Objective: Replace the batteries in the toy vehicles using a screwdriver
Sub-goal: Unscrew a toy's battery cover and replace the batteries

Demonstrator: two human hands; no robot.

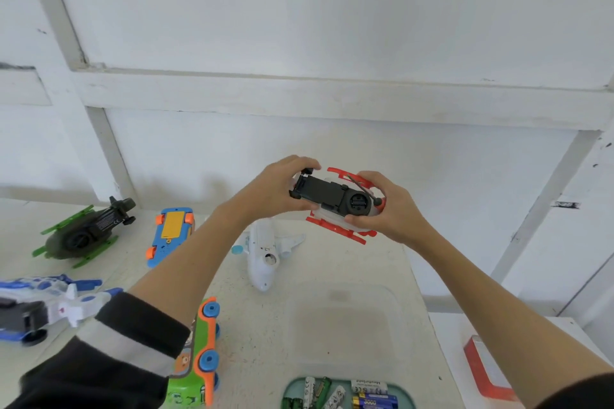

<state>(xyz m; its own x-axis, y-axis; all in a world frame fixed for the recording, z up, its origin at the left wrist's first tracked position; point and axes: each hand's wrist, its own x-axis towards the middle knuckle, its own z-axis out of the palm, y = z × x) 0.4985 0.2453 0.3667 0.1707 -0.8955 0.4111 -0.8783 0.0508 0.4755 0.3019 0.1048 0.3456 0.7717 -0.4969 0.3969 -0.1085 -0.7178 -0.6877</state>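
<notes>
I hold a red and white toy helicopter (pixel 335 201) upside down above the table, its black underside facing me. My left hand (pixel 275 191) grips its tail end with the small wheels. My right hand (pixel 388 207) grips the nose end, fingers curled under the red rotor blades. A thin dark rod, possibly a screwdriver (pixel 363 188), lies across the toy by my right fingers. A green tray (pixel 292 388) at the bottom edge holds several batteries (pixel 373 398).
On the table lie a green helicopter (pixel 83 232), a blue and orange car (pixel 171 234), a white plane (pixel 265 251), a green and orange car (pixel 196 359) and a blue and white toy (pixel 40 305). A clear tub (pixel 345 325) sits centre; a red-edged box (pixel 485 365) lies right.
</notes>
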